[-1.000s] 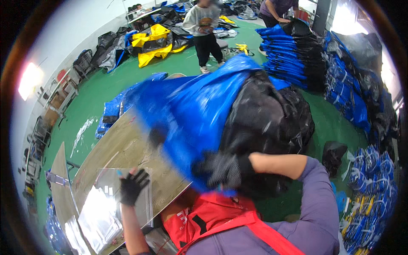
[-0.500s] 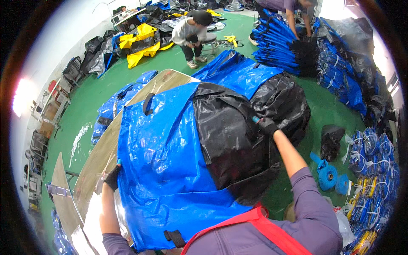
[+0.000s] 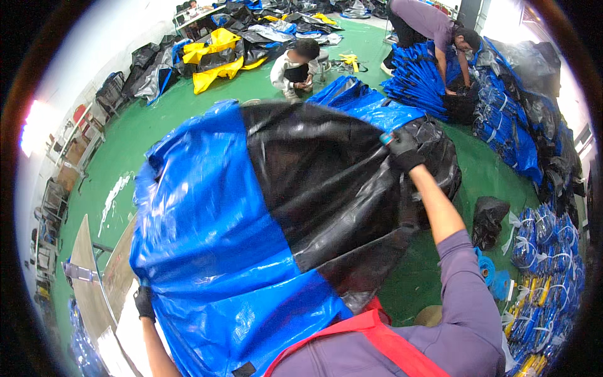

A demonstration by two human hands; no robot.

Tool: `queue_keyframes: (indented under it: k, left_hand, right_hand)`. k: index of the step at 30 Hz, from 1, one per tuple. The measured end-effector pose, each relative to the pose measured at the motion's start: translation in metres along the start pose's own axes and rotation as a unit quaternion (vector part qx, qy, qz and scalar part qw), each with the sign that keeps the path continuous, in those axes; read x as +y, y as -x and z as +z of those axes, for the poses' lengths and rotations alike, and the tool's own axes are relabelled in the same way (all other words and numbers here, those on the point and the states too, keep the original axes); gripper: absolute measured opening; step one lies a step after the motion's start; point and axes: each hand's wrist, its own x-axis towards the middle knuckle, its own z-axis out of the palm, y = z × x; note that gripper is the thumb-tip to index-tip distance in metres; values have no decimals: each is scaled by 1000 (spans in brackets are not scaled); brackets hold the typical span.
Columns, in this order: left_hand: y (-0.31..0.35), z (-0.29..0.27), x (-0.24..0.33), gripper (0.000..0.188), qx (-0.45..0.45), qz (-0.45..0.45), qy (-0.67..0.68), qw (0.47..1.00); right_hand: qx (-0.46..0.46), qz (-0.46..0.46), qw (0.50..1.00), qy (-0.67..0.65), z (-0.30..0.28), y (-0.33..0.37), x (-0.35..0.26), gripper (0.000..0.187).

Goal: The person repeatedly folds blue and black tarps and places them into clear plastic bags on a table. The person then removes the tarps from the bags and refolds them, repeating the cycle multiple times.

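Observation:
A large, glossy blue-and-black tarpaulin bag (image 3: 207, 195) is spread out in front of me, its blue part on the left and its black part on the right. My left hand (image 3: 144, 301), in a dark glove, is closed on its lower left edge. At the far right edge my right hand (image 3: 402, 149), gloved with coloured fingertips, pinches the black part. Between the hands the material is creased and stretched. Another blue-and-black bag (image 3: 433, 141) lies behind it, partly covered. Beneath the left side, a corner of the wooden board (image 3: 119, 261) shows.
A person (image 3: 295, 69) crouches on the green floor (image 3: 119, 151) ahead. Another person (image 3: 427, 25) bends over a blue stack (image 3: 414, 78) at the far right. Tied bundles (image 3: 546, 251) stand on my right near blue tape rolls (image 3: 499, 283). Yellow and black sheets (image 3: 217, 60) are heaped behind.
The bag has been lifted and pulled up and to the left, now covering most of the board. My left hand moved left and down; my right hand moved slightly up.

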Motion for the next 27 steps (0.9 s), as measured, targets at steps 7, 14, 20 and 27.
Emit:
queue_keyframes:
  k: [7, 14, 20, 27]
  left_hand:
    - [72, 1, 23, 68, 102, -11, -461, 881]
    - [154, 181, 264, 61, -236, 565, -165, 773]
    - [159, 281, 266, 82, -274, 612, -194, 716]
    - [118, 270, 266, 66, -285, 435, -15, 854]
  right_hand:
    - [-343, -187, 916, 92, 48, -41, -33, 59]
    - [-429, -259, 849, 168, 152, -52, -168, 56]
    - [-106, -357, 923, 92, 215, -84, -236, 38]
    - [-187, -345, 899, 195, 102, -31, -258, 75]
